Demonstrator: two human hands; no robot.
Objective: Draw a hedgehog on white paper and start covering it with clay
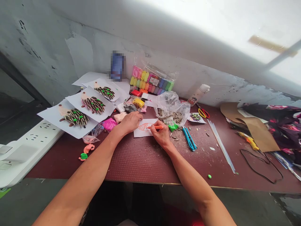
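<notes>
Plainly, the drawing step depended on a still sheet and a light, steady marker. The small white paper (142,134) lay on the counter (134,160) between the two hands, with an orange outline (143,126), patterned inside, across its middle. The right hand (161,133) grasped an orange marker (158,127) laid low, its back end pointing right; whether the tip pressed on the paper or sat just above it, I could not tell. The left hand (130,121) rested at the sheet's upper left edge, fingers bent, with no tool showing in it; how firmly it bore down was unclear. Good practice, as I judged it, was to press the fingertips flat so the sheet could not skid, clear of any wet lines, and to make short strokes from the fingers. Loose seeds (174,138) and a blue cutter (189,138) lay near the right hand's outer side; bumping them might have jogged a line.
</notes>
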